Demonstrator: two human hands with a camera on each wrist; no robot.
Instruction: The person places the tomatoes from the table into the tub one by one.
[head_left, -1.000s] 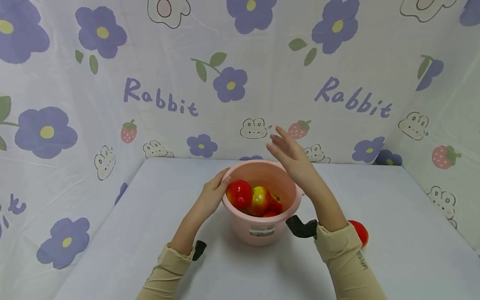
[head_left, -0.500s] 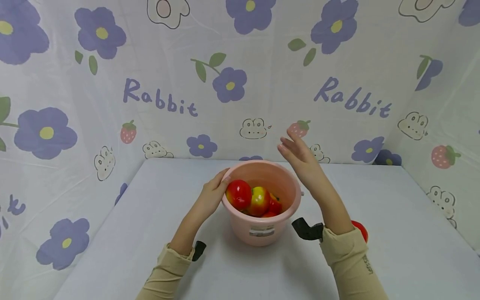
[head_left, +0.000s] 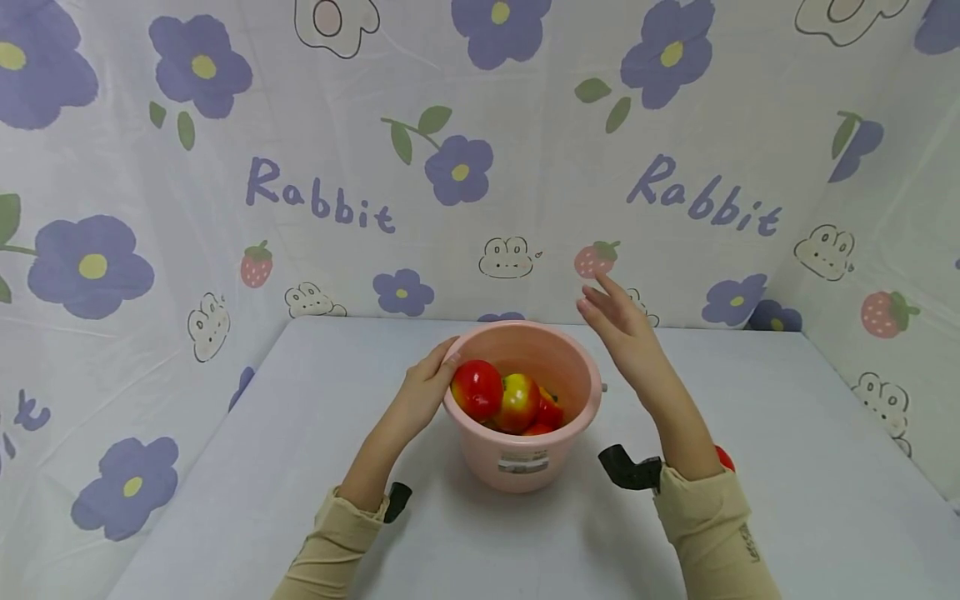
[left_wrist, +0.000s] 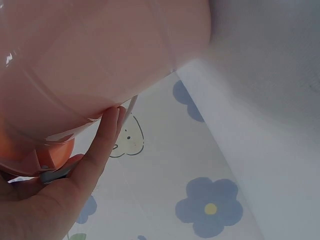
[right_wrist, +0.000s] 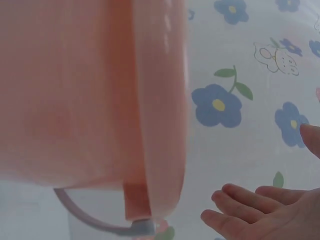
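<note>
A pink bucket (head_left: 480,458) stands upright on the table, with several red and yellow fruits inside. Among them are a big red apple (head_left: 477,390) by the left wall and a yellow-red apple (head_left: 518,403) in the middle. My left hand (head_left: 422,390) holds the bucket's left side, thumb over the rim and fingers against the outer wall. In the left wrist view, those fingers (left_wrist: 102,137) touch the pink wall. To the right of the bucket, my right hand (head_left: 628,337) is raised with its fingers extended, holding nothing and apart from the rim.
A red round object (head_left: 724,457) lies on the white table (head_left: 832,500), mostly hidden behind my right forearm. The bucket's thin grey handle (right_wrist: 87,220) hangs below its rim in the right wrist view. A curtain (head_left: 555,167) with flowers and rabbits encloses the back and sides.
My right hand has moved right and slightly down, away from the bucket. The forearm now covers more of the red round object. My left hand and the bucket have stayed put.
</note>
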